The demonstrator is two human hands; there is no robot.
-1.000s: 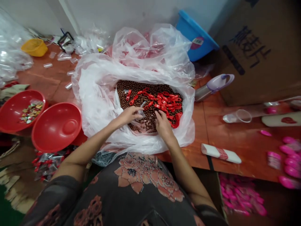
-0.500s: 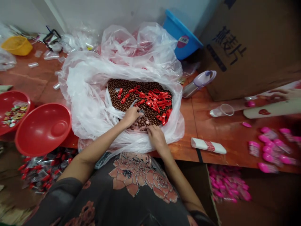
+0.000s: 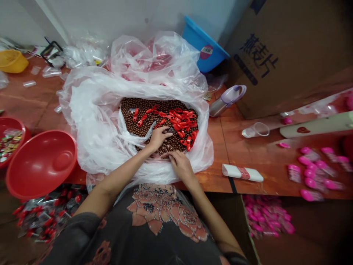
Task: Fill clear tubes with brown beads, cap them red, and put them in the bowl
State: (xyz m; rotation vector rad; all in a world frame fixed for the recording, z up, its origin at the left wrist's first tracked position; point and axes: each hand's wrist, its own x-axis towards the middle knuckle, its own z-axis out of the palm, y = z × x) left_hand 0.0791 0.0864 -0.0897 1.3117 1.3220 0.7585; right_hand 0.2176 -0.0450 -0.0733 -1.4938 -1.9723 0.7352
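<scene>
A big clear plastic bag [image 3: 96,121] lies open on the wooden table, filled with small brown balls [image 3: 138,125]. A heap of red plastic pieces [image 3: 179,117] sits on top of them at the right. My left hand [image 3: 158,137] rests on the balls beside the red pieces, with its fingers spread and nothing visible in them. At the bag's near edge, my right hand [image 3: 179,163] has its fingers curled together down among the balls. What they pinch is hidden.
Left of the bag are an empty red bowl [image 3: 41,162] and a red bowl [image 3: 5,125] holding wrapped sweets. Behind stand a blue tub [image 3: 201,48] and a cardboard box [image 3: 289,48]. To the right lie a purple-lidded flask [image 3: 226,99], a clear cup [image 3: 256,129], a white tube [image 3: 242,173] and pink packets [image 3: 314,173].
My left hand has dropped flat onto the balls with its fingers spread. My right hand has drawn back from the red pieces to the bag's near edge. The view has swung right.
</scene>
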